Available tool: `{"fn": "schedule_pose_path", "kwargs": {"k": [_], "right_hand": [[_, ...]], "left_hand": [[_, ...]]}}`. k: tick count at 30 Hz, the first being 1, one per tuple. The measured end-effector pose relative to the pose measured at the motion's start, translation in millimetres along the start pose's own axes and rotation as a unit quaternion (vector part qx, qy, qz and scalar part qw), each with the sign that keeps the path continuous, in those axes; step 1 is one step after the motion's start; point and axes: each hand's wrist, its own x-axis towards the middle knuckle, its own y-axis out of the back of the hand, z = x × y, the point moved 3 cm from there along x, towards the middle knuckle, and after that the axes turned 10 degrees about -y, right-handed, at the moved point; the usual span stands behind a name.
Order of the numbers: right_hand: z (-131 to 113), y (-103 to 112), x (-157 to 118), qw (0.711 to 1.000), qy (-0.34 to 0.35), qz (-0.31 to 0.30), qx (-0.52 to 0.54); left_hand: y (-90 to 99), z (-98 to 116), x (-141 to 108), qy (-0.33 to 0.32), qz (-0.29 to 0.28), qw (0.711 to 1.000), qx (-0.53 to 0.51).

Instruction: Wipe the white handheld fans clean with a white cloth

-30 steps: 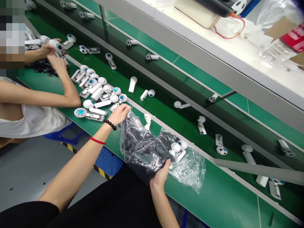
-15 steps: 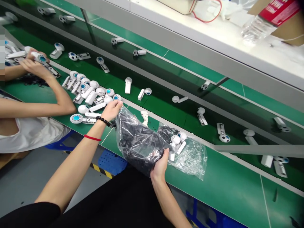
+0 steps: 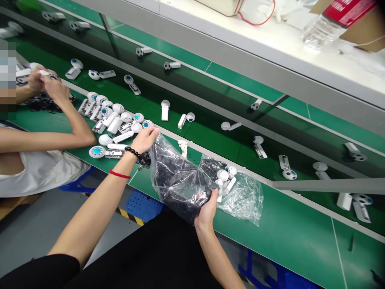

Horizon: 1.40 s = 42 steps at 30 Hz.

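Clear crinkled glossy plastic bag (image 3: 180,180), probably plastic black parts inside; matt green belt (image 3: 282,237).

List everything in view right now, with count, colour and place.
Clear plastic bag of small black parts: one, held over the bench's near edge.
White round-headed handheld units: many; a heap by the left hand, two on a second clear bag, others spaced along the belt.
Green conveyor belt: one, running across.
Clear plastic water bottle: one, white shelf, top right.
Co-worker's hands: two, far left.
Left hand: grips the bag's top.
Right hand: grips its bottom.
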Motion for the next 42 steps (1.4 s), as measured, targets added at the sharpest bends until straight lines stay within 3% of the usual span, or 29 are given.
{"fn": "schedule_pose_path", "kwargs": {"k": [33,37,42], "right_hand": [[-6.6,30.3,13.7,0.999,0.024,0.006,0.028],[1.9,39.4,29.7,0.999,0.016,0.011,0.031],[16.6,45.8,56.8,1.0,0.003,0.028,0.012]], "left_hand": [[-15.4,36.1,-3.2,-0.035,-0.009,0.999,-0.011],[-16.5,54.8,-7.8,-0.054,-0.014,0.998,0.003],[-32.5,97.6,-26.6,-0.107,-0.033,0.992,0.05]]}}
